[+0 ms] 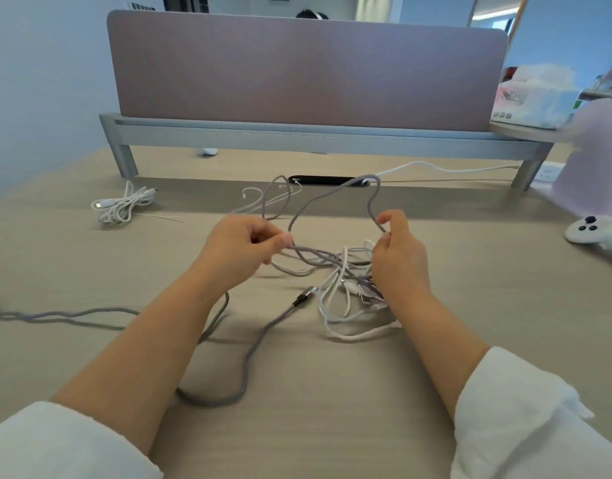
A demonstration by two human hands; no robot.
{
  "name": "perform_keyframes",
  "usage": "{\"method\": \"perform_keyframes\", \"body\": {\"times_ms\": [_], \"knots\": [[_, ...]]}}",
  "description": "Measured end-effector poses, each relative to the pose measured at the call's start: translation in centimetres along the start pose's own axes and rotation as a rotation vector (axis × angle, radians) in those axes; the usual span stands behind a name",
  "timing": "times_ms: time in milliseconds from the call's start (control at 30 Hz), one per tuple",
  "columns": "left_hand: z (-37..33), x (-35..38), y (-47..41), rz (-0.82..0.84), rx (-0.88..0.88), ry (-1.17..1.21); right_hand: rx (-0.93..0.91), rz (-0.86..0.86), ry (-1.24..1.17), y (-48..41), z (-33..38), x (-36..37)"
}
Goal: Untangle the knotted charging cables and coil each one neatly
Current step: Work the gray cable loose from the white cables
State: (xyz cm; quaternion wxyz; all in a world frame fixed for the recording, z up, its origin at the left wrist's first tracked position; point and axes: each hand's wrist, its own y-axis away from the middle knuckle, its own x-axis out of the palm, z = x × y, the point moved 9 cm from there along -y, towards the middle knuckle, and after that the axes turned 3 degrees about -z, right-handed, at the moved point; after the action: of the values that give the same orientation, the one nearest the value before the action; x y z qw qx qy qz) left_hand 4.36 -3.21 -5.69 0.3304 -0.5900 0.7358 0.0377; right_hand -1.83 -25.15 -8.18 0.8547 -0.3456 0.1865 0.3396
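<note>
Fingers [283,240] on grey cable loop [332,191]

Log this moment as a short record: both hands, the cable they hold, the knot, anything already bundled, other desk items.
left hand: pinches the grey braided cable
right hand: pinches the same cable farther along
grey braided cable: a loop raised off the desk between the hands
tangle: white and grey cables knotted together, lying by the right hand
white cable bundle: gathered, apart at far left
other: white controller at right; divider panel behind
</note>
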Motion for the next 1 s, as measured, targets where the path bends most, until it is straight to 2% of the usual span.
{"method": "perform_keyframes", "body": {"times_ms": [133, 233, 300, 333, 367, 433, 500, 567, 733, 867, 900, 933, 967, 1000], "knots": [[-1.4, -3.4, 0.3, -0.322, 0.164, 0.141, 0.022, -0.012, 0.025, -0.6, -0.9, -0.1], [-1.6, -6.0, 0.9, -0.519, 0.237, 0.294, 0.018, -0.036, 0.186, -0.7, -1.5, -0.4], [-1.6, -6.4, 1.0, -0.536, 0.256, 0.341, -0.177, -0.184, 0.270, -0.3, 0.7, -1.6], [-1.7, -6.1, 1.0, -0.512, 0.262, 0.350, -0.331, -0.233, 0.217, 0.3, 2.7, -1.8], [-1.9, -5.7, 1.0, -0.484, 0.271, 0.353, -0.484, -0.222, 0.140, 1.1, 4.5, -1.6], [-2.5, -5.0, 1.1, -0.436, 0.304, 0.347, -0.654, 0.020, 0.066, 2.8, 6.8, 0.9], [-2.9, -4.4, 1.1, -0.401, 0.325, 0.358, -0.612, 0.262, 0.132, 3.7, 6.6, 3.6], [-2.8, -3.9, 1.0, -0.383, 0.310, 0.375, -0.494, 0.371, 0.224, 3.3, 4.8, 4.9], [-0.6, -3.8, 0.3, -0.449, 0.208, 0.305, -0.324, 0.334, 0.094, 1.7, 2.6, 4.6], [3.7, -4.4, -0.8, -0.513, -0.059, 0.286, -0.230, 0.304, -0.019, 0.9, 1.6, 3.2], [4.5, -4.4, -0.9, -0.491, -0.120, 0.212, -0.220, 0.307, -0.059, 0.9, 1.5, 3.0], [4.5, -4.4, -0.9, -0.472, -0.130, 0.030, -0.216, 0.312, -0.106, 1.0, 1.6, 2.9], [3.5, -4.3, -0.8, -0.469, -0.047, -0.180, -0.217, 0.318, -0.145, 1.0, 1.7, 2.9], [1.2, -3.6, -0.5, -0.456, 0.140, -0.330, -0.229, 0.326, -0.163, 1.2, 2.0, 2.9]]}}
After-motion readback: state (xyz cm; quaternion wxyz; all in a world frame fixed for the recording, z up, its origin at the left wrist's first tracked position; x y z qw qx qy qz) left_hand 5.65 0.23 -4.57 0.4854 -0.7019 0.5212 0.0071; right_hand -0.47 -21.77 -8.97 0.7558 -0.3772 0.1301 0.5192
